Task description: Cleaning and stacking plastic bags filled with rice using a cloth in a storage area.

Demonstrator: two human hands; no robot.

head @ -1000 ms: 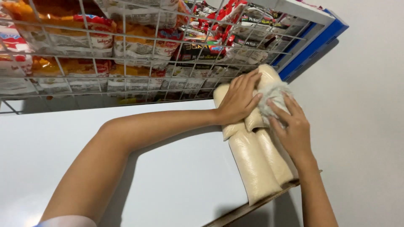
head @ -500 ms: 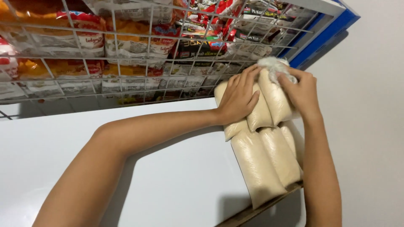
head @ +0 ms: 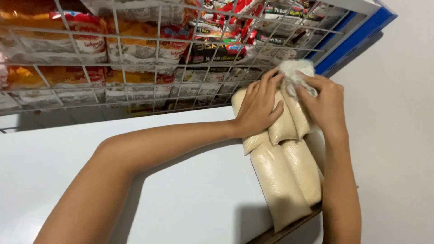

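Note:
Several long clear bags of pale beige grain [head: 285, 176] lie side by side on a white shelf top [head: 194, 199]. My left hand [head: 258, 107] rests flat on the upper bags and presses them down. My right hand [head: 320, 100] grips the bunched white top of one bag [head: 294, 72] at the far end of the row, close to the wire rack. Both forearms reach in from below.
A white wire rack [head: 135, 58] above the shelf holds many snack and noodle packets in orange, red and silver. A blue edge [head: 357, 40] runs along its right end. A plain white wall [head: 398, 135] stands at the right. A brown board edge [head: 289, 228] shows under the bags.
My right hand has moved up from the middle of the bags to the bunched top of one bag. The left hand has stayed on the upper bags.

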